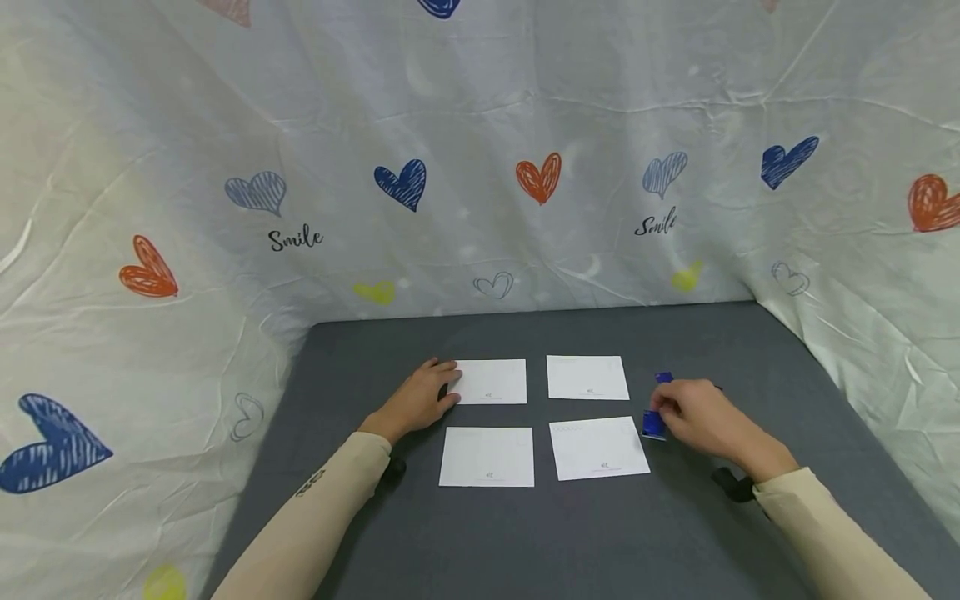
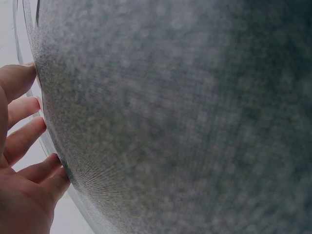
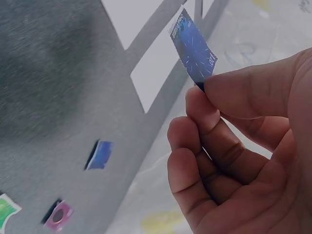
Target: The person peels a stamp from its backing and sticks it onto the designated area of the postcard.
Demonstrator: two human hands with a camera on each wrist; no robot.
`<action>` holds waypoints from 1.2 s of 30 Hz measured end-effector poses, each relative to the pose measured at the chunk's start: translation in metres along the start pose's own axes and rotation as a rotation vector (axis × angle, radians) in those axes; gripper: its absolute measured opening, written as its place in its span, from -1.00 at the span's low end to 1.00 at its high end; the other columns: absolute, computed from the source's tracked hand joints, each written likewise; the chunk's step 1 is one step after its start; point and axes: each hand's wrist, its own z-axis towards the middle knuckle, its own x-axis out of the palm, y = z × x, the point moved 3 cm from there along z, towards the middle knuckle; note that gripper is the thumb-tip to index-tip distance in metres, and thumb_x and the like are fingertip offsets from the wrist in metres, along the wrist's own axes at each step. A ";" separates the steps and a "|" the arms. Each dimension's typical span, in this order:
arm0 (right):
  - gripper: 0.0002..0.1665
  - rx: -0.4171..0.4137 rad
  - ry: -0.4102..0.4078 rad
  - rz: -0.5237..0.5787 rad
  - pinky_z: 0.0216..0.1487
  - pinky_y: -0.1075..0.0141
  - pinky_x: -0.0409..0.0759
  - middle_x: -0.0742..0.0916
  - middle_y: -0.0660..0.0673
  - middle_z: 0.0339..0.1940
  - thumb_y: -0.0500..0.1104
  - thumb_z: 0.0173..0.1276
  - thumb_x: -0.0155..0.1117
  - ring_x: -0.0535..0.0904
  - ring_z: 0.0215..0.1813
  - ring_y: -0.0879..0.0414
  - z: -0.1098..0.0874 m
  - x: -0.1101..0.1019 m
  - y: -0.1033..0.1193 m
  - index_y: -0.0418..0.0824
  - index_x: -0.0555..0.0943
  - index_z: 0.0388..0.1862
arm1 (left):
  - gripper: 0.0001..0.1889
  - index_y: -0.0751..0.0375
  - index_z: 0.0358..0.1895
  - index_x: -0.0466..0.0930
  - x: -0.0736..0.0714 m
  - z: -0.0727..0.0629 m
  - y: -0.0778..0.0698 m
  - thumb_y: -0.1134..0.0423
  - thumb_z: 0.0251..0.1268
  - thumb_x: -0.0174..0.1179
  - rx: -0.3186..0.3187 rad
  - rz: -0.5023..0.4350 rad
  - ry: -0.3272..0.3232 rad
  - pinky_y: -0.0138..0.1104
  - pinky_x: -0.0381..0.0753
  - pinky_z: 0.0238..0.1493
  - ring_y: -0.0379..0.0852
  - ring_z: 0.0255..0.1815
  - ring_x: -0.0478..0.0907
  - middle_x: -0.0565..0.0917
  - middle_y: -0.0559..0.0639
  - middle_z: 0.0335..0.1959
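My right hand pinches a blue postage stamp between thumb and forefinger, raised to the right of the lower right white card. The stamp has toothed edges, white streaks and small lettering. Another blue stamp lies on the grey table, with a pink stamp and a green stamp near it; in the head view the right hand hides most of these. My left hand rests with spread fingers at the left edge of the upper left white card.
The upper right white card and lower left white card complete two rows on the dark grey table. A pale curtain printed with hearts hangs behind and along the sides.
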 end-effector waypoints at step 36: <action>-0.76 -0.071 0.085 0.114 -0.23 0.31 0.60 0.77 0.09 -0.37 -0.37 0.47 0.22 0.54 -0.36 0.29 0.055 0.021 0.038 -0.15 0.79 -0.21 | -0.42 0.28 0.58 0.49 0.000 -0.002 -0.001 0.16 0.63 0.31 -0.005 0.008 0.006 0.24 0.28 0.66 0.43 0.73 0.22 0.43 0.22 0.67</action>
